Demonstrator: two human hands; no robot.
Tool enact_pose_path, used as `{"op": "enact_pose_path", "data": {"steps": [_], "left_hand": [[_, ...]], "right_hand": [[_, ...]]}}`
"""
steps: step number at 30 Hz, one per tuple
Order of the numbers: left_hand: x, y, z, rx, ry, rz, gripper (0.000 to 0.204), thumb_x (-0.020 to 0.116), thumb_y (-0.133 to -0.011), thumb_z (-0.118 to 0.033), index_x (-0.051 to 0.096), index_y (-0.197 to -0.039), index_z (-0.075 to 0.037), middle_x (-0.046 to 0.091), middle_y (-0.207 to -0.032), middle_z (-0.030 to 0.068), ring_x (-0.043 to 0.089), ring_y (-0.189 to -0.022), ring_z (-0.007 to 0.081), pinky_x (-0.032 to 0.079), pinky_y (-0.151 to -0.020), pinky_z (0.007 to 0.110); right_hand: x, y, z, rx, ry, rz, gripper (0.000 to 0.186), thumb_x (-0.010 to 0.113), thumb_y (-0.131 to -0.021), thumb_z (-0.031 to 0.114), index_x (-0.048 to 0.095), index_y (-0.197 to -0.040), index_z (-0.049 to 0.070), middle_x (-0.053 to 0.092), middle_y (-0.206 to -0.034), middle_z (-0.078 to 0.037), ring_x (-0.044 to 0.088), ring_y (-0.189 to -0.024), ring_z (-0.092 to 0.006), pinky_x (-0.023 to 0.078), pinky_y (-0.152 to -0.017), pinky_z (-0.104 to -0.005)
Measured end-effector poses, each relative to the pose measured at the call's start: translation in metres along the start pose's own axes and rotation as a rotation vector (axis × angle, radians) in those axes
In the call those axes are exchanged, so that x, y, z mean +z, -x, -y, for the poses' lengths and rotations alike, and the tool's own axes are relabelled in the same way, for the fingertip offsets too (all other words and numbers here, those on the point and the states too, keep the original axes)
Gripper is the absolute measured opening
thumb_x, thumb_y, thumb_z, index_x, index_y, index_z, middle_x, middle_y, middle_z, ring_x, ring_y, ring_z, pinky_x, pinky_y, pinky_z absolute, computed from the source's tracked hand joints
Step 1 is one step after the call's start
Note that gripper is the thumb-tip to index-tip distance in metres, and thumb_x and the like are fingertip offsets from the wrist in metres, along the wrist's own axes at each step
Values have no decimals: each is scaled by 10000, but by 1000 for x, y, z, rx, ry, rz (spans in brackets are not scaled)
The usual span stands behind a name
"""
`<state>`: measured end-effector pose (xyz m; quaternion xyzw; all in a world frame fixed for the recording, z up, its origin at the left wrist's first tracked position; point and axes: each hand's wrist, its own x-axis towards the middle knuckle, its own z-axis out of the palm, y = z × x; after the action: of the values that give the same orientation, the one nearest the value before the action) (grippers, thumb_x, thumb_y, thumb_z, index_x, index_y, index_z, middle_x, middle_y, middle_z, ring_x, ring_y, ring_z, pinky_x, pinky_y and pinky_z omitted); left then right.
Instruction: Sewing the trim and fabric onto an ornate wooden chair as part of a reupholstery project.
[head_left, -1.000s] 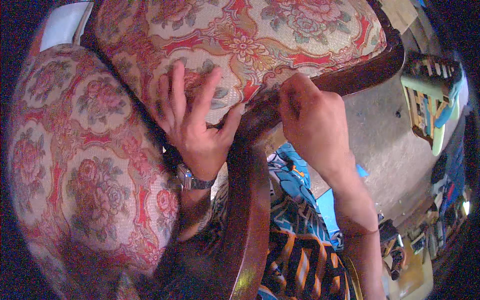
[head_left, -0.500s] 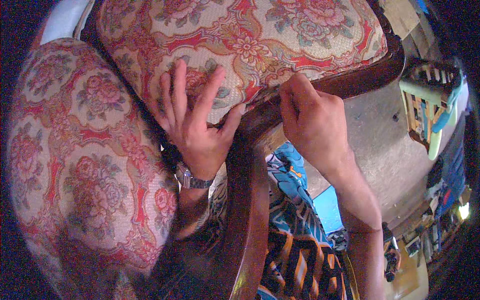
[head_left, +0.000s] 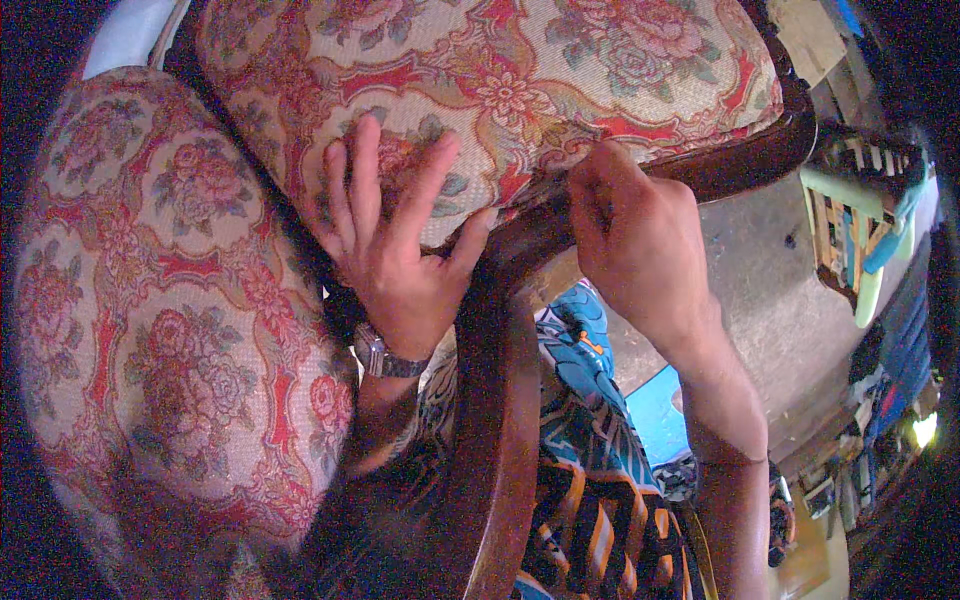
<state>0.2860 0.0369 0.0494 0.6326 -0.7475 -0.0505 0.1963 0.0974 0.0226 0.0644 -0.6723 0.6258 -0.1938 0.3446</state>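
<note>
A chair seat [head_left: 510,95] covered in floral upholstery fabric, cream with red and pink roses, fills the upper middle. My left hand [head_left: 400,260] lies on its near corner with fingers spread flat and thumb stretched toward the seat's edge. Over the dark wooden frame [head_left: 745,165], my right hand [head_left: 645,240] is closed in a pinch at the edge of the fabric. There the cloth is lifted and creased by the fingertips, and a dark gap shows between cloth and wood. The fingertips themselves are partly hidden behind the hand.
The matching padded backrest [head_left: 185,370] takes up the left side. A curved wooden armrest [head_left: 505,440] runs between my forearms. On the concrete floor [head_left: 770,290] at right stands a pale green and wooden slatted piece [head_left: 845,235]. Assorted items lie at the lower right.
My right hand has shifted slightly to the right, and the fabric at its fingertips looks more pulled up. My left hand stays spread at the same spot on the seat.
</note>
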Motion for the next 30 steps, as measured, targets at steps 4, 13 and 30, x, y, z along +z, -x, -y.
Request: {"op": "enact_pose_path", "data": {"steps": [4, 13, 30], "left_hand": [[1, 0, 1, 9, -3, -20, 517, 728, -670, -389, 620, -1164, -277, 409, -1387, 110, 371, -1235, 387, 224, -1028, 535], [-2, -3, 0, 6, -39, 10, 510, 722, -676, -404, 621, -1161, -286, 410, -1386, 111, 378, -1228, 382, 226, -1027, 531], [-5, -4, 0, 4, 16, -5, 519, 730, -661, -391, 623, -1157, -277, 410, -1381, 121, 357, -1238, 387, 221, -1031, 542]], "right_hand": [[5, 3, 0, -26, 43, -33, 55, 569, -818, 47, 517, -829, 35, 562, -614, -180, 588, -585, -369, 440, -499, -421], [0, 0, -1, -67, 64, 1, 55, 569, -817, 44, 514, -828, 45, 559, -611, -170, 583, -568, -367, 443, -496, -426], [-14, -13, 6, -53, -25, 51, 28, 550, -767, 7, 547, -774, -20, 586, -660, -212, 597, -652, -398, 465, -559, -414]]}}
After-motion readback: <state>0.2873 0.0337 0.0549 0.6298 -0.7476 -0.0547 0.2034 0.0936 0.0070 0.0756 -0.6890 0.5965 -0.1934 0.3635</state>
